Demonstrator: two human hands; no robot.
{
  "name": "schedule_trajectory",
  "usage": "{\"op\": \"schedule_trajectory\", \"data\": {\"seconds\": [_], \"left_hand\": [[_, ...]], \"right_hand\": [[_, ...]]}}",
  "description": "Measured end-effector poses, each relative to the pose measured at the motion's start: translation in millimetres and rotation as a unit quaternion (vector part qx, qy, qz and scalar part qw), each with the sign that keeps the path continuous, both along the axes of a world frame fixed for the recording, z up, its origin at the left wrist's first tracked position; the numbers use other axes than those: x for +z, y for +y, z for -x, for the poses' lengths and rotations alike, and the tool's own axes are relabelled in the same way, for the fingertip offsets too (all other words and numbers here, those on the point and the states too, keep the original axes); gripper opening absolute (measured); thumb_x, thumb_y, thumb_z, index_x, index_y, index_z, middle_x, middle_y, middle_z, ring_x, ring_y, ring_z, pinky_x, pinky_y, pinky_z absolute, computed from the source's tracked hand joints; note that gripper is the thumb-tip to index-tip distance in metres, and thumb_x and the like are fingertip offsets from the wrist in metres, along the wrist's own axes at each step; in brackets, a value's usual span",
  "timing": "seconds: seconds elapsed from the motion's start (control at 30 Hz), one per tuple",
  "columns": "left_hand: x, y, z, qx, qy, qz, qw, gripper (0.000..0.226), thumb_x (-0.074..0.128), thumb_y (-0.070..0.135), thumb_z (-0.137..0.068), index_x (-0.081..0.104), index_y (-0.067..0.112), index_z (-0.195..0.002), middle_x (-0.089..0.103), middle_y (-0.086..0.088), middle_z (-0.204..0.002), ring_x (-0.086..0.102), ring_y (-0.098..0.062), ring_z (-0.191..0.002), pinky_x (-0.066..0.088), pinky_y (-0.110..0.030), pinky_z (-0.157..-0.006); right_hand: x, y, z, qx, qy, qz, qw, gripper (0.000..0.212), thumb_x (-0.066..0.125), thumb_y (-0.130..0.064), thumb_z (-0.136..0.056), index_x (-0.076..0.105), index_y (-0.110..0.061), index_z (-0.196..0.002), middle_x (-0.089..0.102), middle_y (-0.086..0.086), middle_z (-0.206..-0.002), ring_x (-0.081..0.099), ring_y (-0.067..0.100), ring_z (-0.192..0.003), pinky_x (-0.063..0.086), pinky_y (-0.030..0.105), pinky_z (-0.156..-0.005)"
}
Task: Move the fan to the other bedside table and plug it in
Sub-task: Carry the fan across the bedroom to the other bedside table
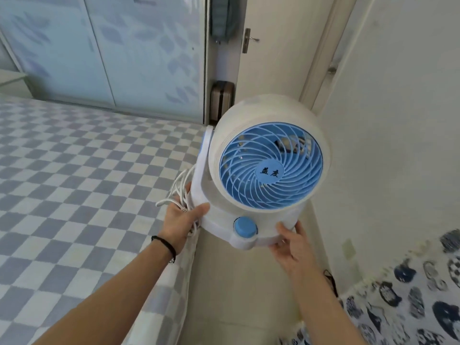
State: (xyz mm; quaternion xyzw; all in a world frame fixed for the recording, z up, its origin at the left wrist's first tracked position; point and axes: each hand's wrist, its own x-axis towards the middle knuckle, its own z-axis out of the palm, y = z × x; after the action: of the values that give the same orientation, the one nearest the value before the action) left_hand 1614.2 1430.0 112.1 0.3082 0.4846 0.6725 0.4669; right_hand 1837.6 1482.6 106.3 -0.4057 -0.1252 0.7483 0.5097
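Fan carried in both hands, mid-transfer alongside the bed.

Left hand, fingers closed on the left edge of the fan base, also pinning the bundled white cord; right hand cups the base's right underside, fingers wrapped beneath. Fan held off any surface, upright, blue grille facing the wearer, knob between the hands. Both hands equally near. Checked bed lies left of the fan; floor below; door beyond it. No bedside tabletop in view; judged: carry continues, plugging in not yet done.
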Motion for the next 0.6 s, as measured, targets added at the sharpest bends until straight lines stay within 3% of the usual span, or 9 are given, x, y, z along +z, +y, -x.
{"op": "schedule_trajectory", "data": {"seconds": [0.4, 0.6], "left_hand": [[6.5, 180.2, 70.4, -0.017, 0.023, 0.014, 0.999, 0.074, 0.074, 0.015, -0.061, 0.048, 0.018, -0.13, 0.064, -0.011, -0.119, 0.062, -0.029, -0.105, 0.058, -0.039, -0.077], [1.8, 285.8, 75.2, 0.016, 0.019, 0.006, 1.0, 0.071, 0.067, 0.009, -0.065, 0.046, 0.017, -0.132, 0.064, -0.008, -0.114, 0.063, -0.025, -0.099, 0.059, -0.033, -0.071]], "right_hand": [[5.9, 173.8, 67.5, -0.014, 0.013, -0.001, 1.0, 0.064, 0.059, 0.01, -0.08, 0.046, -0.018, -0.137, 0.06, 0.012, -0.122, 0.062, 0.028, -0.098, 0.059, 0.044, -0.065], [-1.5, 292.2, 77.1, 0.013, 0.017, -0.003, 1.0, 0.064, 0.058, 0.011, -0.081, 0.044, -0.017, -0.138, 0.055, 0.015, -0.132, 0.061, 0.028, -0.096, 0.06, 0.04, -0.058]]}}
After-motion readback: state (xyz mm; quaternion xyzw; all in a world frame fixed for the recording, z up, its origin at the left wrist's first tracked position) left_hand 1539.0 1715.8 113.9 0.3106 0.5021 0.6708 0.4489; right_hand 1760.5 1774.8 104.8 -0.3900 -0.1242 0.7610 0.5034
